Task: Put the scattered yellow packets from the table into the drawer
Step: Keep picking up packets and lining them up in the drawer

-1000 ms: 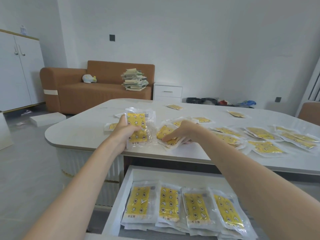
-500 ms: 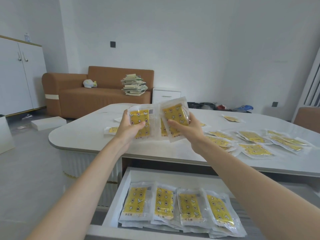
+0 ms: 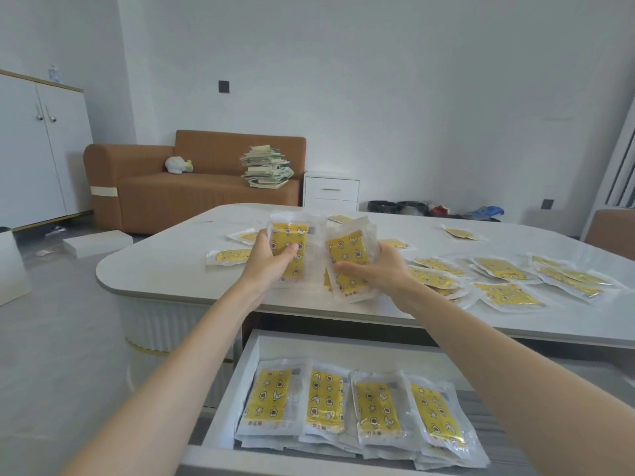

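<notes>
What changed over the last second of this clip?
The right hand took hold of a bunch of packets near the table edge and lifted it up beside the left hand. The left hand kept gripping its own packet upright. The stacked packets in the drawer and the scattered packets on the table's right stayed put.

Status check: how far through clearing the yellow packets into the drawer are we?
Done: four stacks of stowed packets lie in the open drawer. In hand: the left hand grips an upright packet and the right hand grips a tilted packet, both above the table. Left: many loose packets on the table's right side, two side packets by the left hand, a few farther back.
</notes>
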Tool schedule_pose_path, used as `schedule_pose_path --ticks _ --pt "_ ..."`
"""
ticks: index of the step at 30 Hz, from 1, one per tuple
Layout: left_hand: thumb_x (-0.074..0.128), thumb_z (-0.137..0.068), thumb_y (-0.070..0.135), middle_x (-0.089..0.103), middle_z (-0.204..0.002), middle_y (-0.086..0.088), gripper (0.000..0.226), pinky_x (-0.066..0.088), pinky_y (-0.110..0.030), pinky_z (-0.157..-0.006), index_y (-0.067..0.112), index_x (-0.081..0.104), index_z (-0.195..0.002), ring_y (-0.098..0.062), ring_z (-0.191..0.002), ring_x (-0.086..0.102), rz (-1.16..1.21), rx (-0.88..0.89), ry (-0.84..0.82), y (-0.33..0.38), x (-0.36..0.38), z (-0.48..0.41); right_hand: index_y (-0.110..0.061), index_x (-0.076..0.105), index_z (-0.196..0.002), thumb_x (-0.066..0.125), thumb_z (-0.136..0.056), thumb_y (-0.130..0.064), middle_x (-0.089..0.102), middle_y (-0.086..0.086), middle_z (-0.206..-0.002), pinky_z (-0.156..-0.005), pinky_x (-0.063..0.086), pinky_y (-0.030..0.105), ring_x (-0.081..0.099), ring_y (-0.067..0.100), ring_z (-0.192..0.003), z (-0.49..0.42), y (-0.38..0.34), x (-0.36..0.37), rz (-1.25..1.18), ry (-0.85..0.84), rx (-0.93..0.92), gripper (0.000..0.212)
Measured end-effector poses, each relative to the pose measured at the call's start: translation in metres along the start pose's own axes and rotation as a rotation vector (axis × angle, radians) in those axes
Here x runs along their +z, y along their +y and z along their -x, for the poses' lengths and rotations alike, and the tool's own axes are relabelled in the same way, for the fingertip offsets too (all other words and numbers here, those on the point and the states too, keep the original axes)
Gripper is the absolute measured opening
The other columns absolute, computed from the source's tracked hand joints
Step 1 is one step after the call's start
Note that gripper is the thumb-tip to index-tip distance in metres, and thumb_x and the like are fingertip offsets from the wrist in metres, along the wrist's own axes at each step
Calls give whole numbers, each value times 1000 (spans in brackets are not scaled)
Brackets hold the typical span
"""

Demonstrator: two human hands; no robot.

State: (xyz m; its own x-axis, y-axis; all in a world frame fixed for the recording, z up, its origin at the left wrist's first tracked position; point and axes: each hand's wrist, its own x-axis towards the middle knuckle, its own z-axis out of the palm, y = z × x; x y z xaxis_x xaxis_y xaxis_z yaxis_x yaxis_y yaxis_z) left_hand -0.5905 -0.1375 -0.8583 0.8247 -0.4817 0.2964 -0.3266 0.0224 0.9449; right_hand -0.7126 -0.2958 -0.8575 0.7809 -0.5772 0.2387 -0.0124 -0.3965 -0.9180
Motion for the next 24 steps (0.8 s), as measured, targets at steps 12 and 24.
schedule_pose_path --ticks 12,24 --pt "59 -92 26 51 -126 9 45 43 -17 -90 13 40 -130 -9 -117 49 -38 12 -64 -7 -2 -2 -22 66 -83 84 -69 -18 74 -1 -82 -62 60 28 71 9 -67 4 0 15 -238 54 16 23" --pt "55 -94 29 46 -140 -2 50 37 -35 -101 11 38 -137 -21 -131 43 96 -52 38 -2 2 2 -28 47 -120 72 -80 -37 61 -3 -121 -91 53 40 61 17 -108 2 -9 20 -218 130 -30 48"
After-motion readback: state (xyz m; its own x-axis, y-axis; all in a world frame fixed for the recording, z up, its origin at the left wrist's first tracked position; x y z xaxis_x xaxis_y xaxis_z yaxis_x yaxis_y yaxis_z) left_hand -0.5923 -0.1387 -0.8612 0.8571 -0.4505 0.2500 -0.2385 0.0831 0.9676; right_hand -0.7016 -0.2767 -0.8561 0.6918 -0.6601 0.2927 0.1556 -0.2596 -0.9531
